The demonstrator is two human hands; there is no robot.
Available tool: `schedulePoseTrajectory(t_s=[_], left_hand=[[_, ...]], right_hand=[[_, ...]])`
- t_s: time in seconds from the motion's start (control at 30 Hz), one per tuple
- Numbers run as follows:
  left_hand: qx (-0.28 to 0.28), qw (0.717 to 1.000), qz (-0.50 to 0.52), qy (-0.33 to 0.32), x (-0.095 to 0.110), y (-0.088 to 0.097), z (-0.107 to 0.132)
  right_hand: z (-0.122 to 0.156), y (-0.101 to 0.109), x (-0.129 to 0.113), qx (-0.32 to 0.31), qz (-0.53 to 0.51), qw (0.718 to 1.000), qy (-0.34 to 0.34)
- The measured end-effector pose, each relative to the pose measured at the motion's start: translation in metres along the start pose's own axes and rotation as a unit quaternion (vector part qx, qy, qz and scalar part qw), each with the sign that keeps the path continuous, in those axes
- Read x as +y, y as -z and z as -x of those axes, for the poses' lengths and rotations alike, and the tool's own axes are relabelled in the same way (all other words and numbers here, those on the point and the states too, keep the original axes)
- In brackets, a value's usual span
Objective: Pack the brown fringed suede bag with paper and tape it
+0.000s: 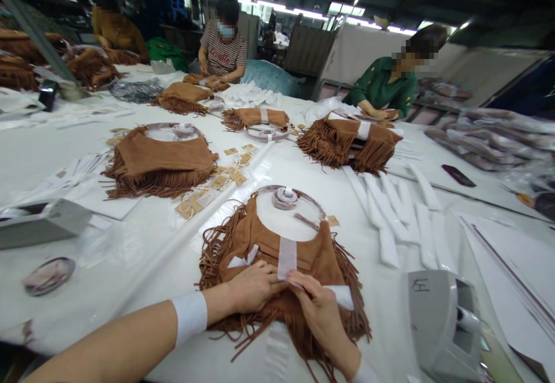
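Observation:
A brown fringed suede handbag (pixel 312 250) lies in front of me, its curved handle (pixel 313 201) pointing away. A white strip (pixel 287 256) runs over the bag's top edge and down its front. My left hand (pixel 255 286) rests on the bag with its fingers curled against it, the fingertips beside the strip's lower end. My right hand (pixel 318 305) pinches the lower end of the strip, its fingertips close to those of the left. White stuffing (pixel 340 296) shows beside the right hand. A wrapped coil (pixel 285 198) sits inside the handle loop.
Grey tape dispensers (pixel 433 319) stand at right and left. White foam strips (pixel 390 215) lie right of the bag. Several fringed bags (pixel 169 157) and tan tags (pixel 217 183) lie farther back. A phone (pixel 458 175) is at right. Co-workers (pixel 223 50) work across the table.

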State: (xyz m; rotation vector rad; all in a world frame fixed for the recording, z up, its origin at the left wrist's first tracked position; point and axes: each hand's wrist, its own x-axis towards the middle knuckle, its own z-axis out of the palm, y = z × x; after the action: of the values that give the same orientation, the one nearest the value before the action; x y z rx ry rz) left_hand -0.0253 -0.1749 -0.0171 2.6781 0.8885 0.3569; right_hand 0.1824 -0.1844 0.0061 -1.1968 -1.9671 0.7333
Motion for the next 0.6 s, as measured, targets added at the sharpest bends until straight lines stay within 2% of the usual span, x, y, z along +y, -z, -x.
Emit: schedulePoseTrajectory(t_s=[0.07, 0.17, 0.27, 0.37, 0.47, 0.6], left_hand=[[0.009, 1.0, -0.006, -0.003, 0.001, -0.002, 0.001], [0.056, 0.998, -0.005, -0.003, 0.002, -0.008, 0.003], [0.122, 0.992, -0.007, 0.009, 0.005, -0.017, 0.007], [0.172, 0.984, -0.006, 0.055, 0.008, -0.025, 0.01], [0.18, 0.98, -0.024, 0.078, 0.009, -0.027, 0.012], [0.147, 0.988, -0.054, 0.002, 0.006, -0.026, 0.013]], right_hand=[[0.018, -0.011, 0.014, 0.001, 0.021, 1.0, 0.019], [0.028, -0.019, 0.028, -0.011, 0.066, 0.996, 0.057], [0.03, -0.018, 0.034, -0.031, 0.098, 0.99, 0.099], [0.031, -0.015, 0.037, -0.043, 0.118, 0.983, 0.136], [0.032, -0.013, 0.037, -0.049, 0.136, 0.975, 0.171], [0.03, -0.01, 0.034, -0.055, 0.162, 0.964, 0.203]])
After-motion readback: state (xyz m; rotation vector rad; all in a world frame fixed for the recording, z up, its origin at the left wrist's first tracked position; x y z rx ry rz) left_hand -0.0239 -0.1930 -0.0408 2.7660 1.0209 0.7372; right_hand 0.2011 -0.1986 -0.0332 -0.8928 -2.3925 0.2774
